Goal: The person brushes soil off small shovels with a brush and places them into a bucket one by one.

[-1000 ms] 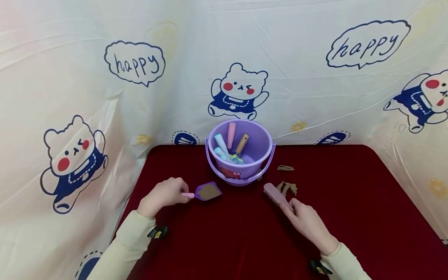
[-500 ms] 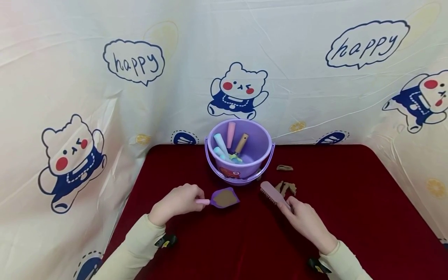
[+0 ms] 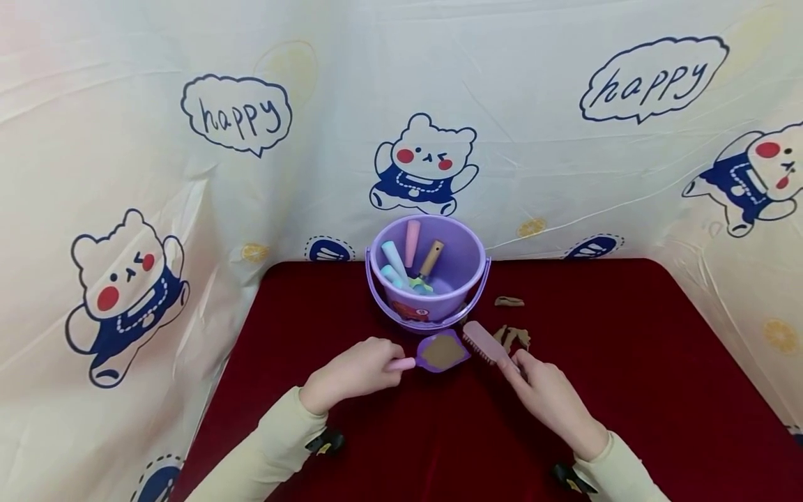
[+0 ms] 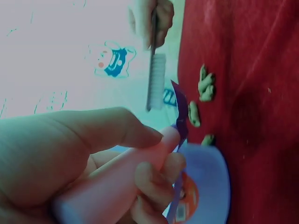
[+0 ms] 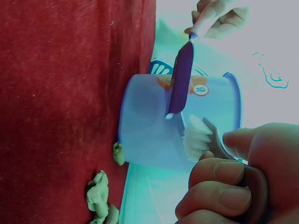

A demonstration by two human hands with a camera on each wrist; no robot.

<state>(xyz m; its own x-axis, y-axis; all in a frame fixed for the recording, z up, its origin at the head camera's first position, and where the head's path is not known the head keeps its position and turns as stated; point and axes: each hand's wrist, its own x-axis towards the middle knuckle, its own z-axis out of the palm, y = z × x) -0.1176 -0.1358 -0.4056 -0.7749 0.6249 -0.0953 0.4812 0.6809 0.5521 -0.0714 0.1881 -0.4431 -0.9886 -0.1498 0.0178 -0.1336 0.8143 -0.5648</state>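
My left hand (image 3: 357, 373) grips the pink handle of a small purple toy shovel (image 3: 442, 351), whose blade bears a flat layer of brown, sand-like material. In the left wrist view, thumb and fingers wrap round the pink handle (image 4: 112, 182). My right hand (image 3: 552, 390) holds a pink brush (image 3: 484, 341), its bristles facing left, close to the shovel's tip. The right wrist view shows pale bristles (image 5: 196, 137) near the shovel blade (image 5: 182, 79), both above the table. Brown clay-like pieces (image 3: 518, 337) lie just beyond the brush.
A purple bucket (image 3: 445, 307) stands behind the shovel, with several toy tools inside, among them a pink handle (image 3: 412, 242). Another brown piece (image 3: 509, 302) lies right of it on the dark red tablecloth (image 3: 596, 335). A printed white curtain (image 3: 533, 160) surrounds the table.
My left hand has carried the shovel rightward from left of the bucket to beside the brush. The right hand and brush have shifted slightly left.
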